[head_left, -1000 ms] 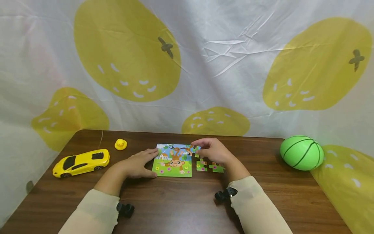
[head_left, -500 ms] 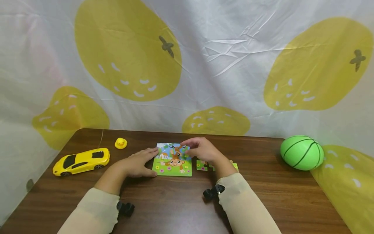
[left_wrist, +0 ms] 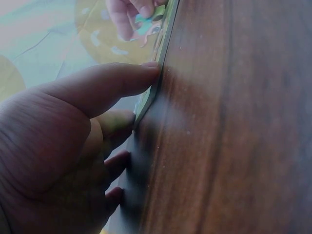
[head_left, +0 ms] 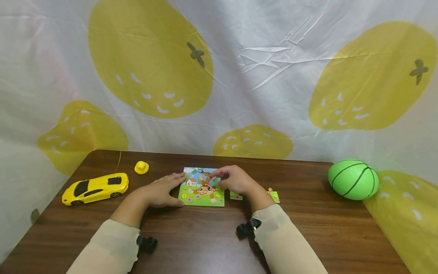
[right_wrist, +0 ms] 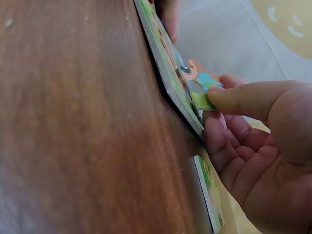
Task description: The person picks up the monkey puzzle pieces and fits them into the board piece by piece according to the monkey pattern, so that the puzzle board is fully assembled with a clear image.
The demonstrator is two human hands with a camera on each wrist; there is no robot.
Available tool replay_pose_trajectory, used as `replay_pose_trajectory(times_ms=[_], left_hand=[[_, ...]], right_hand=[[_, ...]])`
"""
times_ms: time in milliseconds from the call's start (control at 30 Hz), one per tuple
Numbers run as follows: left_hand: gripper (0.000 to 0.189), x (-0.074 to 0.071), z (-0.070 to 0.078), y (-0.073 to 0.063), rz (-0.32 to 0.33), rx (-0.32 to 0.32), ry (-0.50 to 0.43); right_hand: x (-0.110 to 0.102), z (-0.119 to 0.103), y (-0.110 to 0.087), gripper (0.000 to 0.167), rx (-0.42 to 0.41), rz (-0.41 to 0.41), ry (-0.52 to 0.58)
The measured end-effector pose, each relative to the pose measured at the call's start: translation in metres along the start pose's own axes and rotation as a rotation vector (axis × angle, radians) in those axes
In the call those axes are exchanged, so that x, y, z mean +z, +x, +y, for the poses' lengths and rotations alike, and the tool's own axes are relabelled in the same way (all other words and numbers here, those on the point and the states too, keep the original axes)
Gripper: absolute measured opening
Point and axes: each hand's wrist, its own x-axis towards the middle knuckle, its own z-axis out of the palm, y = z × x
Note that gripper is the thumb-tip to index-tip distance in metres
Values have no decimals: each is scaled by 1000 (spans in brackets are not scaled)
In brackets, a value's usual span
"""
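A square monkey puzzle (head_left: 200, 199) lies flat on the wooden table. My left hand (head_left: 160, 193) rests at its left side, thumb at the near corner and fingers along the edge. In the left wrist view, the thumb (left_wrist: 119, 83) touches the board's rim. My right hand (head_left: 236, 180) is over the puzzle's right part. It pinches a puzzle piece (right_wrist: 207, 80) with green, blue and orange print between thumb and fingers, tilted close over the board. One loose puzzle piece (head_left: 236, 195) lies just right of the board; another (head_left: 274, 195) is beyond the right wrist.
A yellow toy car (head_left: 97, 189) and a small yellow rubber duck (head_left: 141, 168) stand to the left. At the table's right edge sits a green ball (head_left: 353, 179) with black lines. A white curtain (head_left: 260, 91) with yellow fruit print hangs behind the table.
My right hand has moved left, from beside the puzzle to over its right part, carrying the piece, then slightly nearer to me. The left hand has stayed at the board's left side.
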Motion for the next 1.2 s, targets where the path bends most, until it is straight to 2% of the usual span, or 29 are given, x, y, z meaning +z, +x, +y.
replay_pose_trajectory(times_ms=[267,500,800,1000,1200], left_hand=[[98,1,-2,1,3,6,12],[99,2,-2,2,2,2,12],[99,2,-3,2,0,4,11],[99,1,-4,3,-3,5,14],[99,1,-3,3,-6,0,12]], right_hand=[[0,-1,-1,29,-3,15,-82],[3,-3,0,25,-14,32,-200],[3,-6,-3,23,18,3,-233],[2,-7,-1,24,-20,-33,-325],[0,-7,-1,31,-43,-69,-341]])
